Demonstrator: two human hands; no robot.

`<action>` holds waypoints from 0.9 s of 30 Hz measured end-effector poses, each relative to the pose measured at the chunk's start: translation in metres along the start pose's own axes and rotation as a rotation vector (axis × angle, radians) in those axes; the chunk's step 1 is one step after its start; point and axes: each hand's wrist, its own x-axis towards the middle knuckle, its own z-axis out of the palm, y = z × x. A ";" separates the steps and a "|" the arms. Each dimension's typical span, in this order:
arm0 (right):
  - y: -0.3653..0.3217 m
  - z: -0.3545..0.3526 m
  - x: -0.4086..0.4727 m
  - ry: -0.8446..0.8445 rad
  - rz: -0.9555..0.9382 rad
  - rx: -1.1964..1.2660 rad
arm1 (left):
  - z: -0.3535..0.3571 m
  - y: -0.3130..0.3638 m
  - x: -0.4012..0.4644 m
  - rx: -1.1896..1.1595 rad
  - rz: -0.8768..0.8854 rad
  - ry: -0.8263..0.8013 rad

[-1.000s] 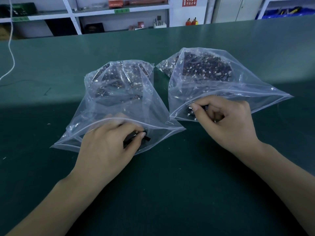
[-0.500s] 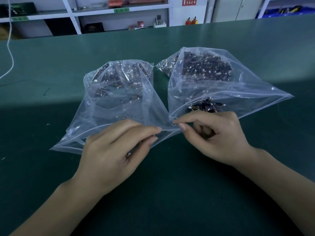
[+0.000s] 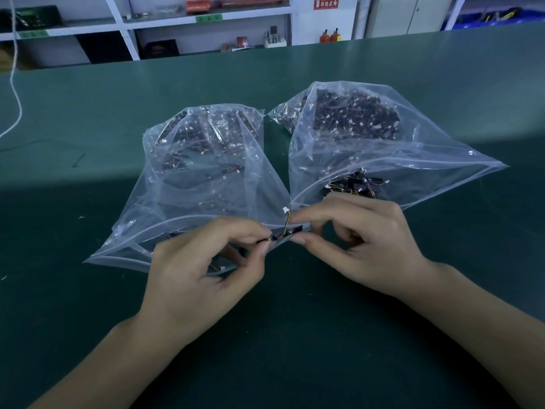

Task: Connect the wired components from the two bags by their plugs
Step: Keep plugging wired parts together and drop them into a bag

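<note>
Two clear plastic bags lie open on the green table, the left bag (image 3: 203,178) and the right bag (image 3: 383,154), each holding several small black components with thin wires and white plugs. In front of the bag mouths my left hand (image 3: 206,267) pinches one small black component (image 3: 272,238) at its tip. My right hand (image 3: 362,246) pinches another black component (image 3: 295,230) between thumb and forefinger. The two pieces sit end to end between my fingertips. A yellow wire with a white plug (image 3: 285,210) rises from them. Whether the plugs are joined is hidden.
The green table (image 3: 295,349) stretches wide in front of the bags and to both sides. A white cord (image 3: 16,93) hangs at the far left. Shelves with boxes and small items stand behind the table's far edge.
Both hands came out of the bag mouths, each with a small component, and moved together in front of the bags. The white plug on its wire now shows above my fingertips.
</note>
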 end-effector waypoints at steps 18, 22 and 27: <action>0.008 0.001 -0.006 -0.014 -0.083 -0.023 | 0.001 0.005 0.004 -0.041 -0.095 -0.055; 0.008 0.001 -0.006 -0.029 -0.090 -0.041 | 0.001 0.001 0.001 -0.031 -0.115 -0.041; 0.008 0.002 -0.006 -0.043 -0.069 -0.050 | 0.001 -0.001 0.001 0.027 -0.068 -0.053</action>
